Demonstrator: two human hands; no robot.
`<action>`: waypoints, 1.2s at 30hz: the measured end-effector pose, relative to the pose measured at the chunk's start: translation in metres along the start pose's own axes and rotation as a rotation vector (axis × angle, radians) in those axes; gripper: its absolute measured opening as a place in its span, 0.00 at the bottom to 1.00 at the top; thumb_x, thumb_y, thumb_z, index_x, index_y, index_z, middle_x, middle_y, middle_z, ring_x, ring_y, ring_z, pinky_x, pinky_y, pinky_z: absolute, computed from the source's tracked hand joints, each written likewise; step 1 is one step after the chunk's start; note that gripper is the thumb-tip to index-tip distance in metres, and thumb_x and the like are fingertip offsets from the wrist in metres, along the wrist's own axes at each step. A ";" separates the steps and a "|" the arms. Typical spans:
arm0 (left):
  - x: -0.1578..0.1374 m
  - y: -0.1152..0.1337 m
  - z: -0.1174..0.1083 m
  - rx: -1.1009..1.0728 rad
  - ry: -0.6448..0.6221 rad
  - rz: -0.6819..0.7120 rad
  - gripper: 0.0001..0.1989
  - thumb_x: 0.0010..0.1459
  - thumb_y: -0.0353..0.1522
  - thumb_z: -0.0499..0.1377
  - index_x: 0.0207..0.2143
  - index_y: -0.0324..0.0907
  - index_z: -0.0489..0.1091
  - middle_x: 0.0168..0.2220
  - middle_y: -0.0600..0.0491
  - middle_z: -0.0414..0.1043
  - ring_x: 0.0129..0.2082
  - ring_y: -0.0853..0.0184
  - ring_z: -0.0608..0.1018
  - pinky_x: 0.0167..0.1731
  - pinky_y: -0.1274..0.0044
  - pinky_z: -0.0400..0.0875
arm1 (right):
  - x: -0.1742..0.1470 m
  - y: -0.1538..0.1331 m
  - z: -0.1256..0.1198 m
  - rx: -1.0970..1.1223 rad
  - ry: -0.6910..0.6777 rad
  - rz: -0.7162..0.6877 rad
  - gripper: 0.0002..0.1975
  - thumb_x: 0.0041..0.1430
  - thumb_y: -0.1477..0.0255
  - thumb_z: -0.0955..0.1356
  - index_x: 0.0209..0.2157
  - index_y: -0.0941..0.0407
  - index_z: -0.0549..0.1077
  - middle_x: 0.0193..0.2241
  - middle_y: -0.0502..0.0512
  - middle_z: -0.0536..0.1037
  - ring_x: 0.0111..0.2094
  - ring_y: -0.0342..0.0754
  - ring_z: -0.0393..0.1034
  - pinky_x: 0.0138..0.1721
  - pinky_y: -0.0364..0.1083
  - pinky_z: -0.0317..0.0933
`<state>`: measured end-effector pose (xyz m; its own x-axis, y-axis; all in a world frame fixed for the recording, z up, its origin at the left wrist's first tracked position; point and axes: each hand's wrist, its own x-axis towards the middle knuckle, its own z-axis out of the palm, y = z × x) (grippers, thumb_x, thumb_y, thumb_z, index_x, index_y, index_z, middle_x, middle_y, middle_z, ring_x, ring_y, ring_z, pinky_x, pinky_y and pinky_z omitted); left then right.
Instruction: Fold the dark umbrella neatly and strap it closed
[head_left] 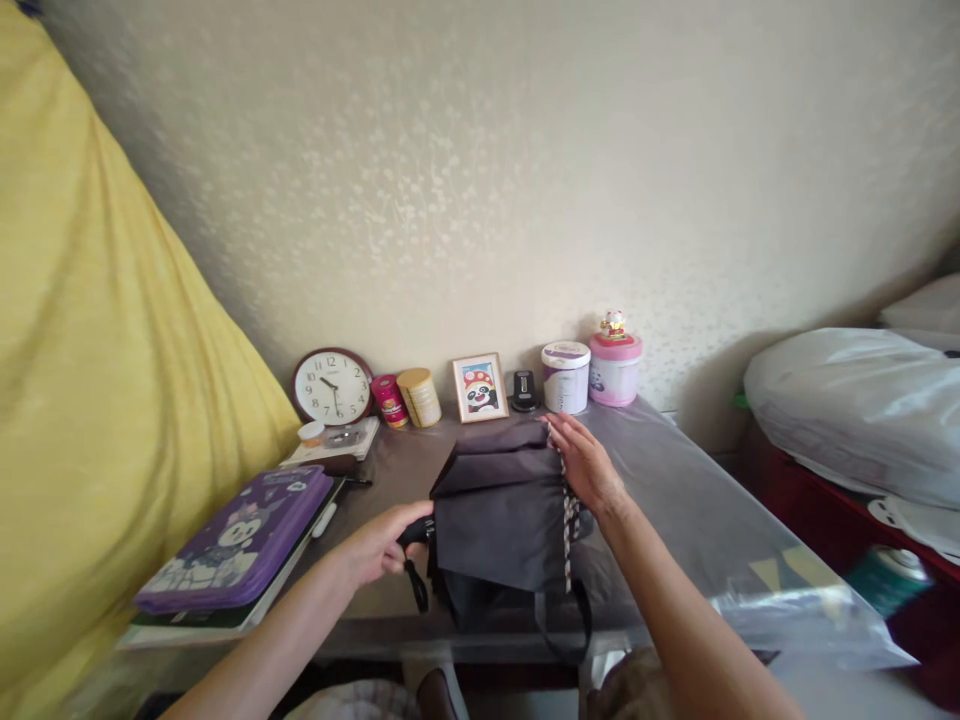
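Observation:
A dark folding umbrella (499,515) lies across the middle of the table, its canopy loosely folded in layers and a checked trim running down its right edge. My left hand (382,545) is closed around the short black handle at the left end, with a wrist loop dangling below. At the other end, my right hand (589,462) holds the upper part of the trimmed canopy edge, its fingers fairly straight along the cloth. The canopy hides part of that grip. A dark strap hangs from the umbrella's lower right, over the table's front edge.
Along the wall stand a round clock (332,388), a pink can (389,401), a yellow can (419,398), a framed panda picture (480,388) and two tubs (566,378). A purple case (240,540) lies left, beside a yellow curtain (112,350). White bags (855,400) sit right.

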<state>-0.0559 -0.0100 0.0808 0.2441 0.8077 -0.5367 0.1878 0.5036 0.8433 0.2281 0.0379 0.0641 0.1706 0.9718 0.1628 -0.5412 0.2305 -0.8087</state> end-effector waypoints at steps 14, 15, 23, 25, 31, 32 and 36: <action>0.032 -0.040 -0.003 -0.472 -0.131 -0.106 0.20 0.51 0.47 0.53 0.21 0.38 0.60 0.12 0.62 0.54 0.10 0.84 0.43 0.11 0.88 0.34 | -0.014 -0.002 -0.033 -0.446 -0.035 0.296 0.17 0.50 0.56 0.67 0.25 0.57 0.69 0.25 0.52 0.75 0.26 0.42 0.70 0.30 0.42 0.67; 0.034 -0.041 -0.002 -0.452 -0.108 -0.080 0.20 0.50 0.47 0.53 0.21 0.39 0.59 0.12 0.62 0.55 0.10 0.84 0.42 0.11 0.88 0.34 | -0.019 -0.003 -0.029 -0.477 -0.146 0.353 0.19 0.50 0.54 0.66 0.25 0.58 0.70 0.26 0.53 0.75 0.27 0.42 0.70 0.30 0.42 0.67; 0.029 -0.044 0.001 -0.301 -0.015 0.094 0.22 0.44 0.51 0.56 0.26 0.41 0.60 0.12 0.63 0.57 0.11 0.83 0.41 0.13 0.86 0.33 | -0.040 -0.009 -0.007 -0.714 -0.567 0.636 0.18 0.49 0.57 0.69 0.27 0.61 0.73 0.24 0.55 0.77 0.25 0.44 0.72 0.28 0.40 0.66; 0.025 -0.044 0.001 -0.269 0.006 0.116 0.22 0.44 0.52 0.56 0.27 0.41 0.61 0.12 0.63 0.57 0.11 0.83 0.41 0.13 0.85 0.32 | -0.041 -0.013 -0.004 -0.705 -0.662 0.672 0.19 0.51 0.58 0.68 0.26 0.62 0.73 0.23 0.57 0.77 0.23 0.44 0.72 0.24 0.39 0.64; 0.021 -0.045 0.001 -0.182 0.038 0.084 0.24 0.44 0.53 0.56 0.23 0.41 0.58 0.11 0.62 0.57 0.11 0.82 0.43 0.13 0.84 0.33 | -0.035 -0.019 0.035 -0.296 -0.428 0.318 0.21 0.49 0.55 0.67 0.40 0.54 0.71 0.45 0.59 0.74 0.39 0.49 0.73 0.36 0.45 0.67; 0.021 -0.046 0.001 -0.182 0.030 0.060 0.24 0.43 0.53 0.56 0.23 0.41 0.58 0.11 0.62 0.57 0.11 0.82 0.43 0.13 0.84 0.33 | -0.033 -0.018 0.043 -0.228 -0.385 0.202 0.23 0.50 0.54 0.66 0.45 0.51 0.69 0.51 0.57 0.69 0.47 0.50 0.69 0.42 0.47 0.65; 0.021 -0.049 0.000 -0.246 -0.004 -0.004 0.24 0.41 0.53 0.58 0.22 0.41 0.58 0.11 0.61 0.57 0.11 0.82 0.43 0.14 0.84 0.32 | -0.018 -0.011 0.051 -0.160 -0.281 -0.035 0.23 0.50 0.58 0.67 0.49 0.47 0.66 0.57 0.52 0.62 0.56 0.50 0.58 0.52 0.51 0.58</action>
<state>-0.0599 -0.0179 0.0287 0.2480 0.8044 -0.5398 -0.0480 0.5668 0.8225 0.1890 0.0205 0.0991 -0.0594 0.9442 0.3238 -0.3989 0.2749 -0.8748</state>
